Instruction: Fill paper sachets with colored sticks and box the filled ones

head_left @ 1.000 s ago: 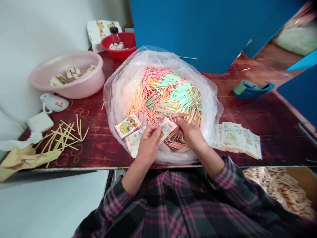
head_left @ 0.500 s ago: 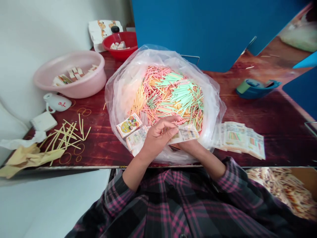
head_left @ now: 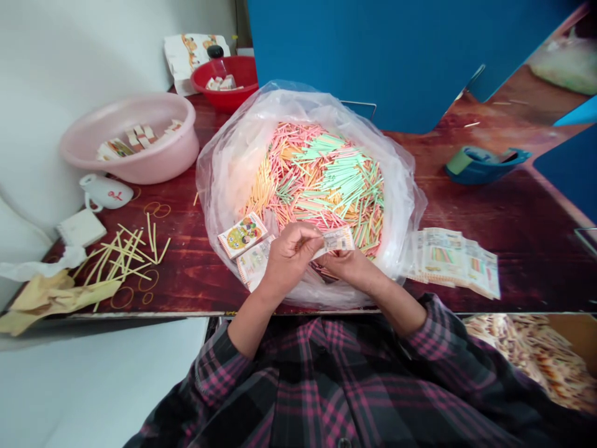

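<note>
A big clear plastic bag (head_left: 224,174) lies open on the dark red table (head_left: 489,211), full of pink, green and orange sticks (head_left: 321,174). Over its near edge my two hands meet on one small printed packet (head_left: 338,238). My left hand (head_left: 286,258) pinches the packet's left end with curled fingers. My right hand (head_left: 349,267) is under it, fingers closed around the packet and some sticks, partly hidden. Two more printed packets (head_left: 242,235) lie on the bag's rim just left of my left hand.
A fanned row of filled packets (head_left: 450,261) lies right of the bag. Left are loose yellow sticks (head_left: 124,252), rubber bands, a white cup (head_left: 105,193), a pink basin (head_left: 125,146) and a red bowl (head_left: 224,84). A blue tape dispenser (head_left: 485,165) sits far right, a box of packets (head_left: 532,361) below.
My right hand left the stick pile and came under the packet. The packet swung from a tilt to lie flat between both hands, then drew in a little.
</note>
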{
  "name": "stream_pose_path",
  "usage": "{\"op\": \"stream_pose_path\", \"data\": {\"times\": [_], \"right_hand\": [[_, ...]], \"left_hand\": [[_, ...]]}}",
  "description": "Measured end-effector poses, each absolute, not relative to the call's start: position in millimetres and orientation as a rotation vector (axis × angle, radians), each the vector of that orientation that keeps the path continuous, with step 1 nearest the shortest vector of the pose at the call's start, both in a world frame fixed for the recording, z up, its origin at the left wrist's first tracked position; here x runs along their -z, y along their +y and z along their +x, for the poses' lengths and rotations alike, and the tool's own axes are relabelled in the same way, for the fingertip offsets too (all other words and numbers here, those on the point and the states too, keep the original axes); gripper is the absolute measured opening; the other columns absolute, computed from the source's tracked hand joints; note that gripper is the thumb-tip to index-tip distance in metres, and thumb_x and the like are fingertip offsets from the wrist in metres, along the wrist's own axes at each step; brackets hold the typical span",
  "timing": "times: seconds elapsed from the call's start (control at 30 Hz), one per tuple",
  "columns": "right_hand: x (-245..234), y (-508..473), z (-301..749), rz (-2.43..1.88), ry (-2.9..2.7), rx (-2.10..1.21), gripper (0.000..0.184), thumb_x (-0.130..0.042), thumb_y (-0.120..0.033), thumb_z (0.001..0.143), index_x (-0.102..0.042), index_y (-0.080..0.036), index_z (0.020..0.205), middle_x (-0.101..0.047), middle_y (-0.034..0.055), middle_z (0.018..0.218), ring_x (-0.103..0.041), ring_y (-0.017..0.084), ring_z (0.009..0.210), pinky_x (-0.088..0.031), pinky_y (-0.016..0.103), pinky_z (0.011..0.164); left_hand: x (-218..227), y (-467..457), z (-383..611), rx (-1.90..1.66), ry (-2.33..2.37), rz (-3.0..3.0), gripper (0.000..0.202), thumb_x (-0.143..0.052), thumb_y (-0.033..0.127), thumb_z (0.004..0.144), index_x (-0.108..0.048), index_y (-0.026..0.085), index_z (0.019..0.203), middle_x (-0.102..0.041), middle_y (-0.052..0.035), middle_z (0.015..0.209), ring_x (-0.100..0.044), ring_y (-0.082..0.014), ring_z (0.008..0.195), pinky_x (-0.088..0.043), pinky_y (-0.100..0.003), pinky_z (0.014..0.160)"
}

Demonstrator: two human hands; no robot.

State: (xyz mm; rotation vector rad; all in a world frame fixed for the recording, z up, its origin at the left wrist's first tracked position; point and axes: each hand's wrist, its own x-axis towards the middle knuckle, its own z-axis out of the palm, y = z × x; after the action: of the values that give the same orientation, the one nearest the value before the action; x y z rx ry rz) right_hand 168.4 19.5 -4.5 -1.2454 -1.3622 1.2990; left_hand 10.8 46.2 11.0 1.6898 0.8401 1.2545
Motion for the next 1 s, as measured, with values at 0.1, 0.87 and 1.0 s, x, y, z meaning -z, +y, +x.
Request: {"op": "stream_pose_path", "data": {"times": [0.1,0.87,1.0], "right_hand": [[6,22,170,-1.221,-1.364,-1.334,0.028,-0.073,-0.046,0.075,-0.068,-0.022,0.089,-0.072,0.0031,0.087,-0.064,0.019,0.081,-0.055,0.034,0.077],[-8,18,190,-1.227,-1.039,-1.155,0.032,-0.065,-0.055,0.088,-0.065,-0.023,0.09,-0.033,-0.0106,0.052,-0.025,0.009,0.045,-0.023,0.025,0.043],[-28,9,198,-1.236,-1.039,-0.991,0.038,-0.075,-0.059,0.082,-0.072,-0.024,0.096,-0.04,-0.0082,0.055,-0.029,0.009,0.047,-0.025,0.026,0.044]], "left_hand": [[-10,47,9,-1.224,0.806,1.705,0.014,-0.069,0.031,0.093,-0.067,0.023,0.082,-0.071,-0.0025,0.088,-0.067,-0.0188,0.091,-0.051,-0.036,0.091],[13,39,10,-1.305,0.919,1.206,0.008,-0.075,0.029,0.086,-0.07,0.022,0.086,-0.07,-0.0038,0.109,-0.066,-0.0179,0.108,-0.05,-0.036,0.101],[19,42,9,-1.354,0.993,1.302,0.008,-0.075,0.029,0.086,-0.071,0.022,0.086,-0.069,-0.0047,0.11,-0.064,-0.0189,0.11,-0.049,-0.038,0.102]]}}
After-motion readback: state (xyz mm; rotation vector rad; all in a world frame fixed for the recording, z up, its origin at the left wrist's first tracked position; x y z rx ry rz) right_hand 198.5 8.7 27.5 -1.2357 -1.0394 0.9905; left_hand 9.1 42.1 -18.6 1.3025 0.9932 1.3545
